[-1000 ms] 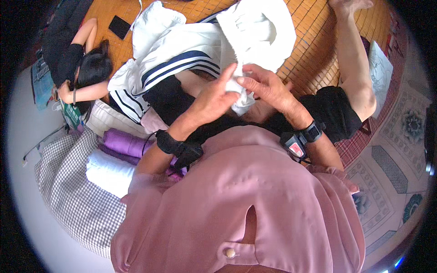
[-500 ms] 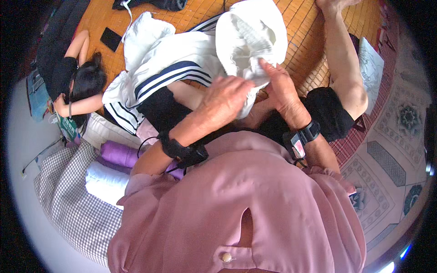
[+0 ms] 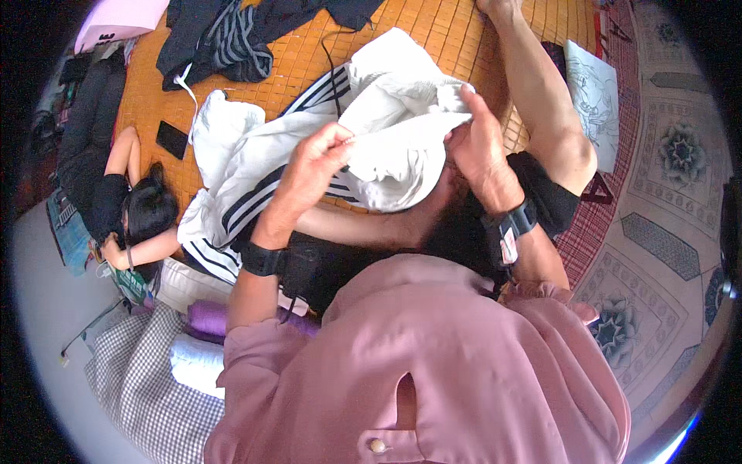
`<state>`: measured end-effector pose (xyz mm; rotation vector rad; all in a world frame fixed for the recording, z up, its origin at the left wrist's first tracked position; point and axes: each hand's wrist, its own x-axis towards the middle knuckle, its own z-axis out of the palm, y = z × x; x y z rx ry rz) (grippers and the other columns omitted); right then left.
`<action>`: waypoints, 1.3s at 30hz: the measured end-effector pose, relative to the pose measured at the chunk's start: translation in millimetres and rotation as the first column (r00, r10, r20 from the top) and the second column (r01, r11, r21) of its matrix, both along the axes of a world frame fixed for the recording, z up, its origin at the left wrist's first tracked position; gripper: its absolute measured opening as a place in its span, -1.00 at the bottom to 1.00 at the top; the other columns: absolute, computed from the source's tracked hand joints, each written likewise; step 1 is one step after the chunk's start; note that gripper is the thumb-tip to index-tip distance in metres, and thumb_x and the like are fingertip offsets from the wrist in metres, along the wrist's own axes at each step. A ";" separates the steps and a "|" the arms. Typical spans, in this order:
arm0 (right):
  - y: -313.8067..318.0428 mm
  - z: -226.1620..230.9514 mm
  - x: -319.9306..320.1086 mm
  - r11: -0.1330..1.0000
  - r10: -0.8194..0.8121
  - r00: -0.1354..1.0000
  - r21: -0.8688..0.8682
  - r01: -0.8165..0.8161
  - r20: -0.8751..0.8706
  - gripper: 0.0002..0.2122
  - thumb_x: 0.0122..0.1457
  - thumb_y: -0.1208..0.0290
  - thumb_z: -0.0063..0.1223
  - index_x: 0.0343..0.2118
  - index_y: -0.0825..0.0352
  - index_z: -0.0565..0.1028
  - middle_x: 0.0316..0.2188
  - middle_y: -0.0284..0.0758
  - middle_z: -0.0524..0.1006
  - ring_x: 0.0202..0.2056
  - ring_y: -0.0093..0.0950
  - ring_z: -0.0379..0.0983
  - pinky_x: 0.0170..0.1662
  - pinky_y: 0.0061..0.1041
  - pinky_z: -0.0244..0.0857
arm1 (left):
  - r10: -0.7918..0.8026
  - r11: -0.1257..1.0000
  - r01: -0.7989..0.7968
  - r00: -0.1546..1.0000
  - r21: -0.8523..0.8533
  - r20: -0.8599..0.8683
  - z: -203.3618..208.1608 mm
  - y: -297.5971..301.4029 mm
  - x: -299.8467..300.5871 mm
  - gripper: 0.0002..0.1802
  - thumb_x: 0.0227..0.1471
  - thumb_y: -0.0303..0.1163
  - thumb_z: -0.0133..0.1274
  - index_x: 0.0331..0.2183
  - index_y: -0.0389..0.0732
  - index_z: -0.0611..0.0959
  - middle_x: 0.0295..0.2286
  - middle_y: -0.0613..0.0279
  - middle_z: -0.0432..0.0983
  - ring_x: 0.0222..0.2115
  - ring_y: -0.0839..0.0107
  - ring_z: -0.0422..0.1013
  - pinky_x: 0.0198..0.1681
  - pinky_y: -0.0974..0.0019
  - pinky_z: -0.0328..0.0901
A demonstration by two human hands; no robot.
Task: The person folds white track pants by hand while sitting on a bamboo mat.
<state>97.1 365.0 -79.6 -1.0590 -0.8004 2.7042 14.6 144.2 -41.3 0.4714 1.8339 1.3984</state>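
Note:
A white garment (image 3: 402, 155) with dark stripes is spread across my lap and the mat, partly bunched. My left hand (image 3: 313, 164) pinches one edge of its cloth between thumb and fingers. At the opposite end, my right hand (image 3: 481, 151) grips a gathered part, thumb on top. Between my hands the edge is drawn fairly straight, and below it the white cloth hangs in a rounded, crumpled fold. The garment's striped part (image 3: 255, 197) lies to the left, over my leg. Whether it is a top or trousers I cannot tell.
On the woven mat (image 3: 301, 66) lie dark striped clothing (image 3: 232, 46) and a black phone (image 3: 171, 139). Another person (image 3: 151, 209) lies at the left. Rolled purple cloth (image 3: 209, 319) and checked fabric (image 3: 143, 379) are near my left elbow. A drawing sheet (image 3: 591, 104) is at the right.
My left hand has moved left, away from the right hand, and now pinches the edge. The white cloth has been spread between them and sits lower. The view has shifted.

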 end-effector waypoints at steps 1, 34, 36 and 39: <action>3.1 1.5 -2.0 1.000 -0.005 1.000 0.024 0.005 0.019 -0.79 0.13 0.23 -0.17 -0.32 0.27 0.36 -0.47 -0.39 0.46 -0.48 -0.56 0.37 -0.55 -0.60 0.19 | 0.002 1.000 -0.002 1.000 0.026 0.029 13.4 1.4 -1.8 -0.89 0.02 -0.40 -0.11 -0.45 -0.23 0.45 -0.56 0.48 0.29 -0.51 0.71 0.16 -0.41 0.60 0.10; -45.2 9.6 -14.8 0.856 0.421 0.907 0.324 -0.404 0.019 -0.55 -0.13 0.47 0.17 -0.12 0.40 0.32 -0.46 -0.42 0.41 -0.53 -0.71 0.25 -0.56 -0.74 0.06 | 0.016 0.991 -0.089 0.820 -0.100 -0.573 -5.2 -3.9 8.0 -0.76 -0.09 -0.34 0.04 -0.38 -0.32 0.50 -0.49 0.10 0.50 -0.50 0.33 0.42 -0.43 0.37 0.27; -48.7 9.7 -13.3 0.856 0.439 0.898 0.308 -0.415 -0.008 -0.57 -0.13 0.48 0.15 -0.13 0.37 0.33 -0.46 -0.43 0.41 -0.51 -0.71 0.26 -0.54 -0.74 0.07 | 0.013 1.000 -0.013 1.000 -0.003 -0.003 -7.1 0.3 6.1 -0.81 -0.06 -0.41 0.00 -0.38 -0.34 0.48 -0.54 0.30 0.45 -0.52 0.56 0.35 -0.45 0.46 0.24; -47.2 11.2 -10.1 0.875 0.422 0.906 0.272 -0.401 -0.023 -0.61 -0.13 0.55 0.10 -0.15 0.27 0.36 -0.46 -0.50 0.37 -0.44 -0.71 0.28 -0.45 -0.76 0.10 | 0.033 0.998 -0.040 0.988 0.044 0.148 -8.9 -0.7 10.1 -0.84 -0.04 -0.47 -0.05 -0.36 -0.33 0.47 -0.49 0.37 0.42 -0.46 0.65 0.32 -0.39 0.52 0.25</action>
